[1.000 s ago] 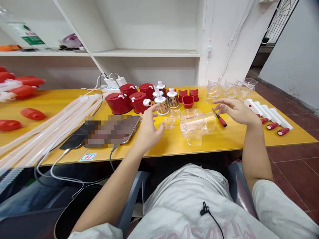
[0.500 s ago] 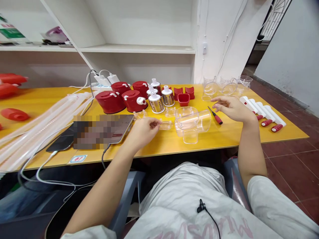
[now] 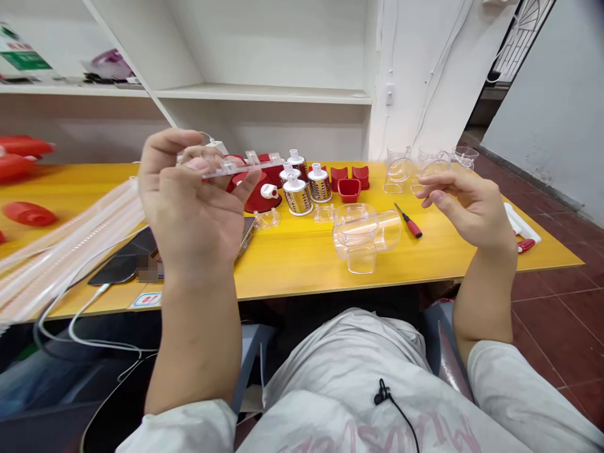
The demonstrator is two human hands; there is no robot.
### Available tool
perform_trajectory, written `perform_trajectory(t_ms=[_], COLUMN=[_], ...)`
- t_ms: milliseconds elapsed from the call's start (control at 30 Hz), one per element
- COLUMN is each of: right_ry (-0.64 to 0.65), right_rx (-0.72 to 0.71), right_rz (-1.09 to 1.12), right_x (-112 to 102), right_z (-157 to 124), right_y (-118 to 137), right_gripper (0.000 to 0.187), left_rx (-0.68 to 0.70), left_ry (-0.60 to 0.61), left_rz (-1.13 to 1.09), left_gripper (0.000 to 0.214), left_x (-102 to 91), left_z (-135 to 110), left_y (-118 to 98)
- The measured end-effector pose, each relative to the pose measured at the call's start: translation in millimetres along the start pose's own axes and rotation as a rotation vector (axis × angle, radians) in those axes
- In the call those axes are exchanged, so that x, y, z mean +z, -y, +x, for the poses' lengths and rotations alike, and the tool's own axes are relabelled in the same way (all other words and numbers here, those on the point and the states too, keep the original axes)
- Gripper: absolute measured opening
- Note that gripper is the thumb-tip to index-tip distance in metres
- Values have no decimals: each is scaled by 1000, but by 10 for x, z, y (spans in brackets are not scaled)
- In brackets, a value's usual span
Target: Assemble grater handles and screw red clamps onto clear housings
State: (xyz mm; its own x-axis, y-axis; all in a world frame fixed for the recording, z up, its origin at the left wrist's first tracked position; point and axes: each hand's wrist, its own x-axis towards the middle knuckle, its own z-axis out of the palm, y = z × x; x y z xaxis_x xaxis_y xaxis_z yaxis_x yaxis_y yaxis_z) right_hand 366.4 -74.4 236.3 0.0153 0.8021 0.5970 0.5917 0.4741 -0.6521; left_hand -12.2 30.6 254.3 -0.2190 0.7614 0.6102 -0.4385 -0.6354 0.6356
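My left hand [image 3: 191, 201] is raised in front of me, palm towards me, and its fingers pinch a small clear plastic part [image 3: 236, 165] held flat at the fingertips. My right hand [image 3: 465, 202] hovers above the right side of the yellow table [image 3: 292, 264], fingers loosely curled and apart, holding nothing. Below and between the hands lies a large clear plastic housing [image 3: 365, 236] on its side. A red-handled screwdriver [image 3: 409, 221] lies just left of my right hand. Two more small clear parts [image 3: 268, 219] rest on the table near the housing.
Red bases [image 3: 257, 192], metal drum graters [image 3: 297, 194], red cups [image 3: 349, 189] and clear housings [image 3: 419, 167] line the back. White rods with red tips [image 3: 519, 229] lie at right. A tablet [image 3: 146, 251], cables and long clear tubes [image 3: 61, 251] occupy the left.
My left hand picked a small clear part off the table and lifted it up towards my face. My right hand rose a little and stayed open.
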Motion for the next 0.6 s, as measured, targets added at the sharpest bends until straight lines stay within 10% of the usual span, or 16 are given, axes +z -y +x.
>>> perform_trajectory(t_ms=[333, 600], right_ry=[-387, -355], right_rx=[-186, -55], right_rz=[104, 85], right_x=[192, 189], right_z=[83, 179], right_y=[53, -101], right_gripper=[42, 46], left_rx=[-467, -468], left_ry=[-187, -135], left_rz=[-472, 246], left_gripper=[19, 54], left_x=[-97, -252], left_z=[78, 59], left_y=[317, 947])
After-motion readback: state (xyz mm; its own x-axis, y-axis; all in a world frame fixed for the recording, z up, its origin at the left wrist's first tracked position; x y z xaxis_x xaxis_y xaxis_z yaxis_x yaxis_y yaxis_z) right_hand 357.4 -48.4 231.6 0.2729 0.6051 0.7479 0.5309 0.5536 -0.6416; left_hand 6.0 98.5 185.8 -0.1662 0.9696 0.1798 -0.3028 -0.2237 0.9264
